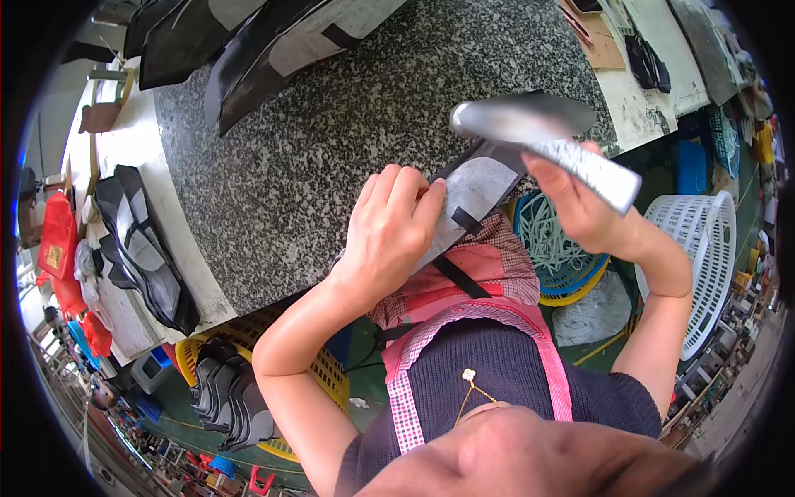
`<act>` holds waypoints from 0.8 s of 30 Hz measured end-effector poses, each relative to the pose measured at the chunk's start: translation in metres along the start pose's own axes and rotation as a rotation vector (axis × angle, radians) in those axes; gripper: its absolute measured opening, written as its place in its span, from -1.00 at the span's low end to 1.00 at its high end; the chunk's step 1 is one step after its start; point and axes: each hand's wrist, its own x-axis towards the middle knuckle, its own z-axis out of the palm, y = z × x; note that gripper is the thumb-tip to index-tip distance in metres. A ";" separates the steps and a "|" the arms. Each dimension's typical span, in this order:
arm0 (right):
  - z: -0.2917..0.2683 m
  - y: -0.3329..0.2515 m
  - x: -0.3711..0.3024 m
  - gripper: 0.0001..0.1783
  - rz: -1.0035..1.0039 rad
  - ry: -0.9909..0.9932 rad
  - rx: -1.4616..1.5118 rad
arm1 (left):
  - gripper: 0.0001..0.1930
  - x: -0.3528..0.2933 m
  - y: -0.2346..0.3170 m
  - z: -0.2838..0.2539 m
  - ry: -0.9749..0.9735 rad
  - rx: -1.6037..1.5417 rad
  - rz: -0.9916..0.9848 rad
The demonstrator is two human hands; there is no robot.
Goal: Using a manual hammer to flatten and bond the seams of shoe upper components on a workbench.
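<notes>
My left hand [389,219] rests near the front edge of a speckled stone slab [331,157]. Its fingers are curled over a flat black and grey panel [479,189], which looks like a cut shoe or bag part with a small black tab. Closed around a pale, wrapped-looking handle, my right hand [584,211] holds a hammer [592,172] up over the right side of the slab. The hammer's metal head is smeared by motion and hides the panel's far end from view.
Similar dark panels [315,51] lie at the slab's far left, with more stacked panels [145,248] on the white left edge. Below right stand a blue basket of pale cord [551,236] and a white basket [696,257]. A yellow basket [331,385] holds panels below left.
</notes>
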 end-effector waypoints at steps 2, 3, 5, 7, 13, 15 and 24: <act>0.004 -0.008 0.008 -0.63 0.153 -0.255 0.084 | -0.82 0.000 -0.001 -0.001 0.074 -0.117 -0.006; 0.010 -0.006 0.007 -0.69 0.176 -0.290 -0.022 | -0.83 0.005 -0.002 -0.002 0.119 -0.213 -0.106; 0.010 0.000 0.007 -0.69 0.137 -0.275 -0.046 | -0.87 0.002 -0.007 -0.018 -0.041 -0.459 -0.348; 0.004 0.003 0.020 -0.71 0.211 -0.341 0.048 | -0.85 -0.011 -0.007 -0.016 -0.041 -0.384 -0.317; 0.012 -0.014 0.011 -0.71 0.155 -0.401 -0.075 | -0.80 -0.024 0.005 -0.009 0.074 -0.019 -0.035; 0.020 -0.008 0.013 -0.69 0.076 -0.377 -0.102 | -0.82 -0.025 0.001 -0.018 0.039 -0.082 -0.174; 0.027 -0.023 0.017 -0.66 0.062 -0.398 -0.047 | -0.76 -0.046 0.001 -0.012 0.122 0.037 -0.006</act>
